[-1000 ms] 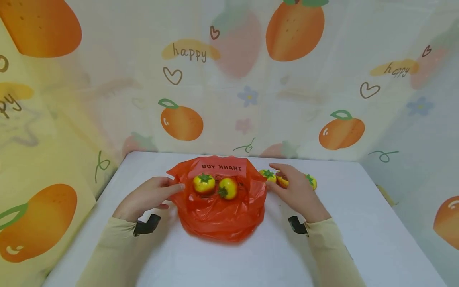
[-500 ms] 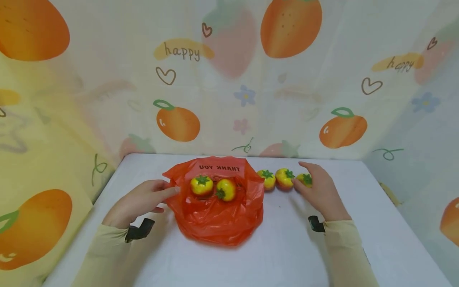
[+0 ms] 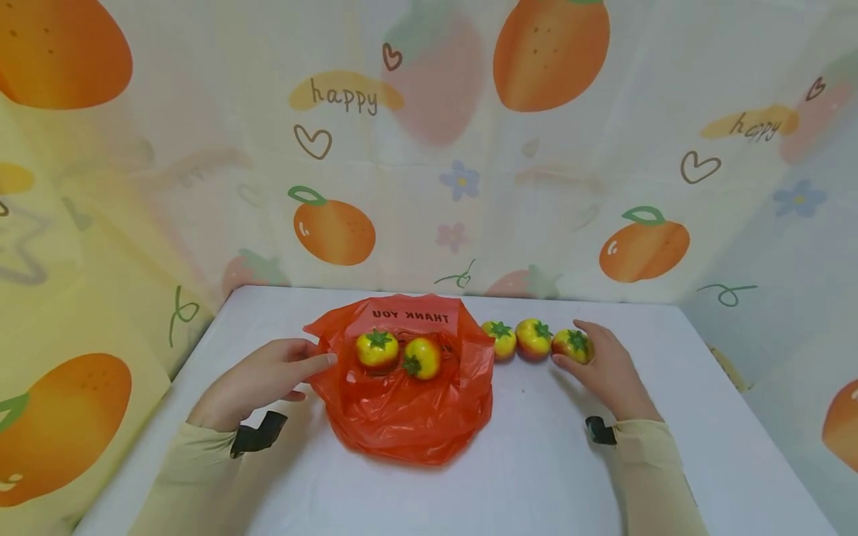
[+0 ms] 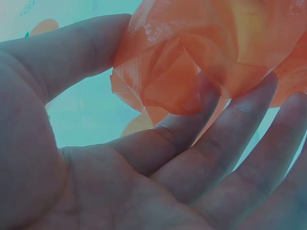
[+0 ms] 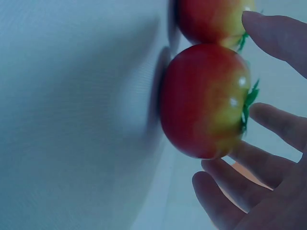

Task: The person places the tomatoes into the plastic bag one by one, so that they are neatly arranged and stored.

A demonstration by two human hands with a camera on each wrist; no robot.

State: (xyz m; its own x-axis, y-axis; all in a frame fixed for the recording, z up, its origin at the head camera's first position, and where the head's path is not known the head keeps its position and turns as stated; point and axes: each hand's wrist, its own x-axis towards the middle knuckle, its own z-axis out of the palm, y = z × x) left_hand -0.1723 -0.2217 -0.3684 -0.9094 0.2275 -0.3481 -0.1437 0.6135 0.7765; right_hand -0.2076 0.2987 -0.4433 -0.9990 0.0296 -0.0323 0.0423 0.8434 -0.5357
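A red plastic bag (image 3: 409, 417) printed with mirrored "THANK YOU" lies with its mouth spread, and two yellow-and-red tomatoes (image 3: 377, 350) with green star-shaped tops sit in it. My left hand (image 3: 268, 376) holds the bag's left edge, thumb in front and fingers behind the thin film (image 4: 163, 81). To the right of the bag stand three more such tomatoes in a row. Around the rightmost tomato (image 3: 572, 346) my right hand (image 3: 613, 368) is spread; in the right wrist view its fingers (image 5: 276, 120) are loosely bent beside that fruit, without a visible grip.
The middle tomato (image 3: 533, 340) and the left tomato (image 3: 501, 341) of the row stand close together, the left one against the bag's side. Everything rests on a white table (image 3: 523, 461). Behind it hangs a fruit-patterned curtain (image 3: 536, 164).
My right hand has moved rightwards from beside the bag, past the left and middle tomatoes, to the rightmost one. My left hand stays at the bag's edge.
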